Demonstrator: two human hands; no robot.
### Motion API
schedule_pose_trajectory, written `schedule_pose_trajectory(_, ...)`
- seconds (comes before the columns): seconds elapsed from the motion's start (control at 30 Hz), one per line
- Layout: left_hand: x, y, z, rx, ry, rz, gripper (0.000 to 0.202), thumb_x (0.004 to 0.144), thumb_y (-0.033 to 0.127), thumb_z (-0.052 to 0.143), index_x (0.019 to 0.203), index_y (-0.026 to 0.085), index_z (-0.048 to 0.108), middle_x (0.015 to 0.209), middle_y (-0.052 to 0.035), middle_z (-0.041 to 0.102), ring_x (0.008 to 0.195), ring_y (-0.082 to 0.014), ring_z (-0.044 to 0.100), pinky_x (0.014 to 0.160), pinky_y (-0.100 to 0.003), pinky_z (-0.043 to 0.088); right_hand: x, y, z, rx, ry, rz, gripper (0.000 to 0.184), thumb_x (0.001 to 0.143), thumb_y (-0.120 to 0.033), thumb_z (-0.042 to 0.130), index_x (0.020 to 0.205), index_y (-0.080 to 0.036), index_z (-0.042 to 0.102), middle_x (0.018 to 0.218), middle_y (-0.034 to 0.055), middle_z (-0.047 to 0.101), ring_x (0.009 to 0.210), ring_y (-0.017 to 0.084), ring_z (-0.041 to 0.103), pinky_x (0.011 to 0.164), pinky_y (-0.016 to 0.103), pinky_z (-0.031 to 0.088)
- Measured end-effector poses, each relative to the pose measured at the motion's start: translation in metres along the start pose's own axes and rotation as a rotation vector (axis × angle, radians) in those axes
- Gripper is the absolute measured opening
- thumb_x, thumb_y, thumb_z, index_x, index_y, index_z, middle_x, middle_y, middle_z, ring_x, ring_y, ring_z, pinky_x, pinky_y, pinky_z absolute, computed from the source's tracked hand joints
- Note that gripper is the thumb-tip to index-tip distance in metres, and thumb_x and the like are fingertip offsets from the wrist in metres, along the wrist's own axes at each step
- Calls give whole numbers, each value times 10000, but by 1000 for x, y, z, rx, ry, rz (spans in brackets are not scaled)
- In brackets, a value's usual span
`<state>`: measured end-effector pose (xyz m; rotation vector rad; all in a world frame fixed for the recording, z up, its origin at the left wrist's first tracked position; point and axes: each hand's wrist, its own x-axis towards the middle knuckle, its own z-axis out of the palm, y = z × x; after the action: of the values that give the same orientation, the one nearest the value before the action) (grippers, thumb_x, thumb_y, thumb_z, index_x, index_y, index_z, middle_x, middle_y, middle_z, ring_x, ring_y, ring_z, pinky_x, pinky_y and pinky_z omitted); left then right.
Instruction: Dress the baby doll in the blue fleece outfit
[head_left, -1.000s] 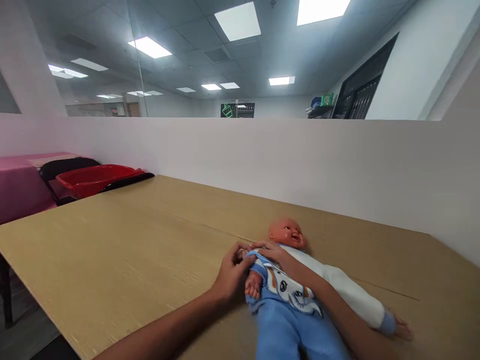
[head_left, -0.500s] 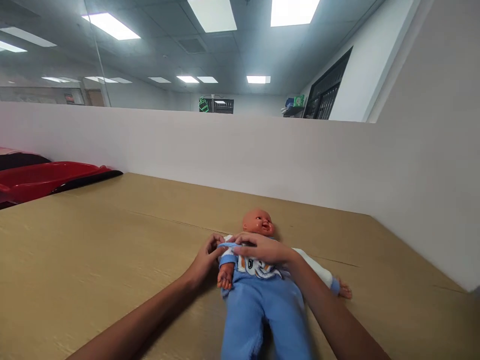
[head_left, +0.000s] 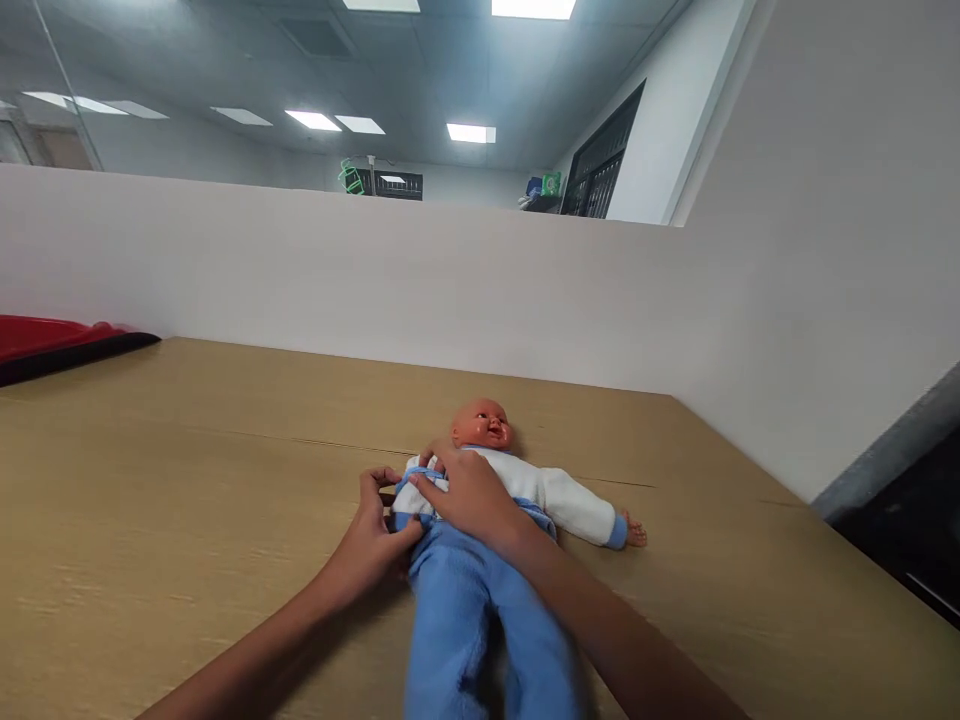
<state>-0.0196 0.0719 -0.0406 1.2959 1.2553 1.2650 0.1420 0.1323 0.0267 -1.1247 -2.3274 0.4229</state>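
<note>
A baby doll (head_left: 482, 428) lies on its back on the table, dressed in a white top with blue trim (head_left: 517, 468) and blue trousers (head_left: 450, 590). My left hand (head_left: 379, 530) is curled around the sleeve on the doll's left-of-view side, thumb by the blue cuff (head_left: 405, 520). Lying across the doll's chest, my right hand (head_left: 474, 495) has its fingers closed on the blue-edged cloth near the shoulder. The doll's hand on that side is out of sight. Its other arm (head_left: 577, 505) stretches out to the right in a white sleeve.
The brown table (head_left: 225, 480) meets a white low wall (head_left: 375, 270) with glass above it. A red tub (head_left: 45, 335) with a black edge stands at the far left. Something dark (head_left: 915, 510) is beyond the table's right edge.
The view has swung right. My left hand has moved down the sleeve to the cuff, and the doll's hand there has gone from sight. My right hand stays on the chest cloth.
</note>
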Motion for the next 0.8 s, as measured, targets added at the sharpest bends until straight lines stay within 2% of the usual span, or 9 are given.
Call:
schedule_pose_trajectory(0.1, -3, 0, -5, 199, 39, 162, 520, 822, 337, 662, 1224, 300, 335, 1161, -19, 540, 772, -145, 661, 633, -278, 574, 2, 1, -2, -26, 46, -38, 164, 1056, -338, 589, 1121, -226, 690, 1084, 57, 782, 1016, 227, 710, 843, 322, 471)
schedule_pose_trajectory(0.23, -4, 10, -11, 426, 98, 193, 587, 826, 353, 659, 1324, 269, 361, 1029, 0, 547, 722, -170, 652, 670, -333, 567, 4, 0, -7, -205, 214, -49, 126, 1049, -297, 592, 1058, -208, 679, 1119, 82, 732, 1083, 264, 662, 904, 361, 481)
schedule_pose_trajectory(0.3, -4, 18, -13, 498, 117, 203, 541, 801, 359, 671, 1276, 248, 437, 1056, -22, 569, 740, -183, 660, 676, -344, 565, 4, 1, -9, -264, 248, -41, 112, 1039, -283, 596, 1040, -203, 674, 1126, 95, 707, 1089, 276, 645, 909, 373, 483)
schedule_pose_trajectory(0.37, -4, 24, -14, 505, 91, 197, 414, 783, 345, 666, 1150, 237, 506, 1047, -30, 605, 747, -187, 663, 662, -333, 558, 4, 1, -9, -280, 228, -45, 93, 1034, -256, 587, 1030, -202, 663, 1117, 90, 704, 1062, 270, 645, 893, 369, 482)
schedule_pose_trajectory(0.43, -7, 28, -12, 495, 68, 214, 295, 781, 307, 650, 1039, 235, 526, 946, -5, 611, 694, -177, 646, 626, -310, 540, 4, 2, -9, -272, 183, -60, 95, 1044, -222, 554, 1035, -199, 646, 1103, 76, 715, 1051, 254, 650, 883, 355, 474)
schedule_pose_trajectory(0.53, -17, 31, -6, 602, 80, 449, 194, 812, 240, 624, 983, 231, 533, 921, -5, 580, 661, -162, 611, 598, -291, 520, 7, 5, -10, -260, 105, -59, 113, 1057, -201, 517, 1050, -196, 630, 1080, 65, 740, 1046, 226, 664, 853, 324, 459)
schedule_pose_trajectory(0.67, -27, 37, -6, 841, -77, 842, 216, 888, 142, 556, 1090, 217, 564, 991, -63, 616, 794, -201, 645, 661, -296, 559, 14, 15, -16, -277, 47, -8, 120, 1027, -264, 566, 955, -206, 643, 946, 43, 762, 877, 201, 683, 728, 308, 434)
schedule_pose_trajectory(0.73, -25, 39, -12, 905, -170, 941, 253, 898, 103, 529, 1123, 204, 586, 1026, -103, 654, 870, -233, 669, 711, -320, 592, 16, 18, -20, -302, 54, 46, 155, 1013, -284, 567, 920, -196, 654, 931, 69, 765, 855, 218, 687, 711, 319, 430)
schedule_pose_trajectory(0.8, -19, 42, -22, 937, -291, 939, 221, 912, 113, 532, 1085, 207, 634, 992, -122, 681, 927, -275, 688, 773, -369, 617, 18, 20, -23, -334, 70, 111, 171, 1004, -284, 555, 935, -176, 669, 972, 120, 770, 906, 257, 704, 737, 338, 448)
